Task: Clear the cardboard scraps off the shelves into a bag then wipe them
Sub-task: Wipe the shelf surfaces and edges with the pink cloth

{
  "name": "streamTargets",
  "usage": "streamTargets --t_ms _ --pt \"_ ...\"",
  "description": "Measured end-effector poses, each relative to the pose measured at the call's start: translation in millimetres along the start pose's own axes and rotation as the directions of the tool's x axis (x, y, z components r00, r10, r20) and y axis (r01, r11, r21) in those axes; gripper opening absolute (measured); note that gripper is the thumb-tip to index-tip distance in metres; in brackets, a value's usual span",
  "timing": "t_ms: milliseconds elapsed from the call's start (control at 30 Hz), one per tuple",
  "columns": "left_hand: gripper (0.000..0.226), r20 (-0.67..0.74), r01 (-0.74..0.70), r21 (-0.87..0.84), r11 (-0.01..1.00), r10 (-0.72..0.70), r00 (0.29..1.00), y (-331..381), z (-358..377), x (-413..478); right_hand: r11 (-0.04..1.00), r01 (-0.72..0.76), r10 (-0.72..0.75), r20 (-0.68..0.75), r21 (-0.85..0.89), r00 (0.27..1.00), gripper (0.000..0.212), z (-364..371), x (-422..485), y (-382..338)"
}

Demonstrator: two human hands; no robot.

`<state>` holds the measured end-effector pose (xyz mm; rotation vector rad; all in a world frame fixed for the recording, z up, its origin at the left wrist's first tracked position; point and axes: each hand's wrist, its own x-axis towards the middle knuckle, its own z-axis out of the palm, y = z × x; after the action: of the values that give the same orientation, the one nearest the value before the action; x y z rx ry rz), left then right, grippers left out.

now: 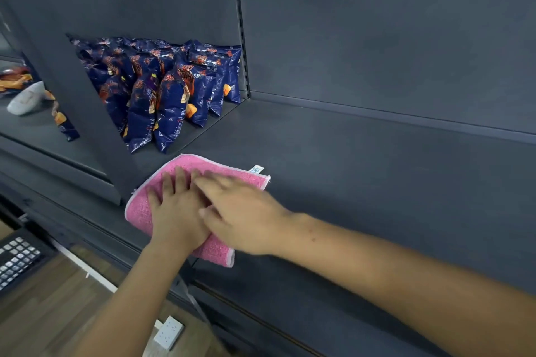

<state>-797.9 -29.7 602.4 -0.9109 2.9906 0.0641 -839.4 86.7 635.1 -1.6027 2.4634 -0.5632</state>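
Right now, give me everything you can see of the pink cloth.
The pink cloth is a roughly square rag with a nubbly weave, pale edging and a small white label at its far corner. It lies flat on the dark grey shelf, turned diagonally, just short of the blue snack bags. The left hand and the blurred right hand press on it with straight fingers.

Left hand (174,211) and right hand (243,211): bare, with short, broad fingers. Left forearm (130,293) and right forearm (377,264): bare along the whole visible length, down to the frame edge. Right forearm: a few small dark specks just behind the wrist. Right hand: outline soft, fingers (208,180) smeared by blur. Left hand: contours sharper, knuckles faintly marked.
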Motion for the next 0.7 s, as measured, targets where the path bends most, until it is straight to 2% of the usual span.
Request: streamTargets --t_ms 100,233,300,367,433,500,567,633,700 --pt "0.072 -0.011 0.000 0.014 1.000 0.000 1.000 -3.2 2.6 -0.2 0.994 -0.012 0.021 0.074 -0.110 0.997 0.075 19.9 -2.5 -6.7" --pt "0.069 -0.018 -0.016 0.010 1.000 0.016 1.000 -4.4 5.4 3.4 0.990 -0.039 0.052 0.093 -0.139 0.994 0.082 21.5 0.3 -7.9" --pt "0.079 0.003 -0.060 0.034 0.998 0.060 0.998 -8.2 1.0 1.5 0.988 -0.039 0.052 0.087 -0.147 0.995 0.083 20.1 -1.6 -8.0" --pt "0.101 0.003 -0.128 0.005 0.992 0.128 0.992 -19.7 -6.4 -5.3 0.978 -0.042 0.058 0.075 -0.203 0.995 0.084 21.4 -5.6 -7.2" --pt "0.110 -0.068 -0.199 -0.058 0.978 0.195 0.978 -41.9 -11.0 -11.6 0.948 -0.057 0.083 0.070 -0.313 0.994 0.078 23.5 -8.0 -7.8" --pt "0.108 -0.169 -0.360 0.027 0.932 0.360 0.918 -61.2 -11.6 -11.4 0.918 -0.099 0.122 0.037 -0.384 0.992 0.066 23.7 -3.5 -11.6" --pt "0.098 -0.159 -0.463 0.141 0.875 0.482 0.862 -74.8 -7.1 -2.4 0.902 -0.141 0.151 -0.006 -0.408 0.988 0.064 23.9 5.7 -17.5" --pt "0.089 -0.102 -0.516 0.115 0.849 0.527 0.844 -80.7 0.9 6.3 0.893 -0.146 0.148 -0.028 -0.426 0.989 0.075 27.6 17.3 -22.3" --pt "0.087 -0.108 -0.608 0.106 0.787 0.617 0.780 -81.6 9.2 16.8 0.891 -0.160 0.161 -0.033 -0.426 0.986 0.085 34.0 29.1 -26.3"
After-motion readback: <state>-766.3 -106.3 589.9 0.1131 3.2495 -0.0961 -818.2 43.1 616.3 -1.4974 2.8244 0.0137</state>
